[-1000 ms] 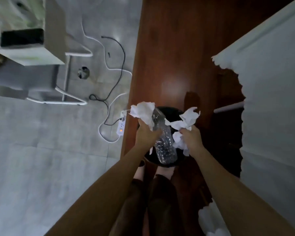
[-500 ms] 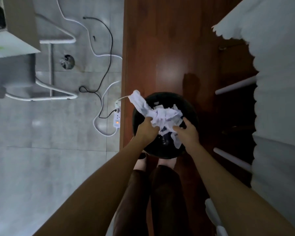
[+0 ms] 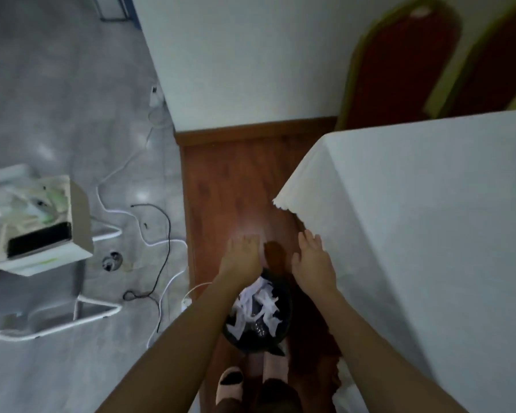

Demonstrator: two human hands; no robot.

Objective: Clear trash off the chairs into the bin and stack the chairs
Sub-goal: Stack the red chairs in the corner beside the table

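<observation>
Both hands hover empty, fingers spread — the left hand [image 3: 242, 257] and right hand [image 3: 312, 263] at 12 o'clock of the bin [image 3: 283, 338]. Crumpled paper [image 3: 262, 305] fills it — a desk [image 3: 414, 219] stands at 3 o'clock.

Wooden floor strip [image 3: 239, 186] bears the black bin [image 3: 283, 335]; cables [image 3: 161, 234] cross grey tiles [image 3: 57, 99].

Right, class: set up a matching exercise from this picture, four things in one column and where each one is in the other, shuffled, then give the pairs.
Things:
1. crumpled paper
2. white cables
3. tablecloth
4. red chairs

Places:
A. against the far wall
B. inside the black bin
C. draped over the table on the right
D. trailing over the grey floor

Pairs: 1-B, 2-D, 3-C, 4-A
</observation>
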